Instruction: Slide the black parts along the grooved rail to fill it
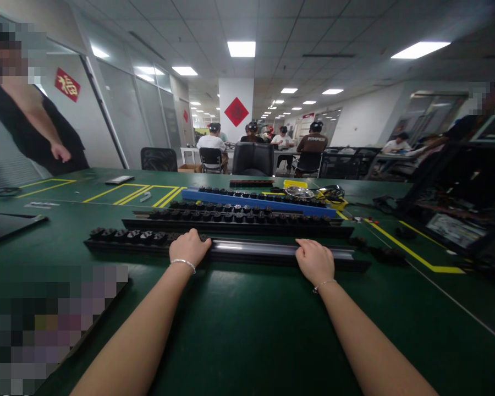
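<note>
A long black rail (253, 254) with a shiny metal strip along its middle lies across the green table in front of me. Dark roller-like pieces (134, 235) sit in a row on its left part. My left hand (188, 247) is closed over the rail at the right end of that row, thumb pointing right. Farther right, my right hand (315, 258) grips the same rail, its fingertips hidden behind it. Just beyond lies a second black rail (239, 226) filled with similar pieces, and behind it a blue rail (256, 201) holding more.
Loose black parts (385, 254) lie off the rail's right end. At the back are a clear round dish (299, 192) and a yellow tray (295, 184). A dark equipment rack (449, 192) stands at right. A person (33, 121) stands at left; several others sit farther off.
</note>
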The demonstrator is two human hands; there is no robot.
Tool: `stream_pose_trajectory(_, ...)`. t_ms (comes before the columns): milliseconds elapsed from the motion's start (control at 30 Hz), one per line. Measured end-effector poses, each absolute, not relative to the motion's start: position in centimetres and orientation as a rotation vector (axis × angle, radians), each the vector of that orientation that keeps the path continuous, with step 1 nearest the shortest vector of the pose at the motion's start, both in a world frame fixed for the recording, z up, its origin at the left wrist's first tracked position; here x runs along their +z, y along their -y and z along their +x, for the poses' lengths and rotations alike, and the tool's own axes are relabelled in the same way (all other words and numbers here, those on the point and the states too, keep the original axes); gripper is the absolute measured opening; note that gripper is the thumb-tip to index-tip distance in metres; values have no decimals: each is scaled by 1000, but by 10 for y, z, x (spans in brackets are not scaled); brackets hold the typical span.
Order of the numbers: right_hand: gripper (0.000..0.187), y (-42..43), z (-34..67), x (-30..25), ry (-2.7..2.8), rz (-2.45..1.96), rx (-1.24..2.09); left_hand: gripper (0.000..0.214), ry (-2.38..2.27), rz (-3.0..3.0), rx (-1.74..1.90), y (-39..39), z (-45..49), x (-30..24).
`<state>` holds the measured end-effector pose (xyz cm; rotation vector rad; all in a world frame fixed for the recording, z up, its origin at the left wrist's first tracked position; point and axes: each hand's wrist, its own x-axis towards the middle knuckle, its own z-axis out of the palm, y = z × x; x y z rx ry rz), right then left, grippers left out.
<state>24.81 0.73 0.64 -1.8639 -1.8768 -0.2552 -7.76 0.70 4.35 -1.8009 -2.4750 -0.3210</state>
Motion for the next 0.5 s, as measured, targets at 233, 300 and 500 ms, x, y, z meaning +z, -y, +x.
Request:
stream_pose_trajectory(233,39,-8,249,5,1874,-1843,-278,47,2414,-1810,-334,-8,-75,40)
stream_pose_trajectory(300,39,-8,249,5,1876,-1842,-275,46,2402,-1813,-342,-7,-74,39)
stream_pose_trajectory(500,40,-7,248,7,1871,-1857,-257,45,2402,-1831,-348,-6,-71,40)
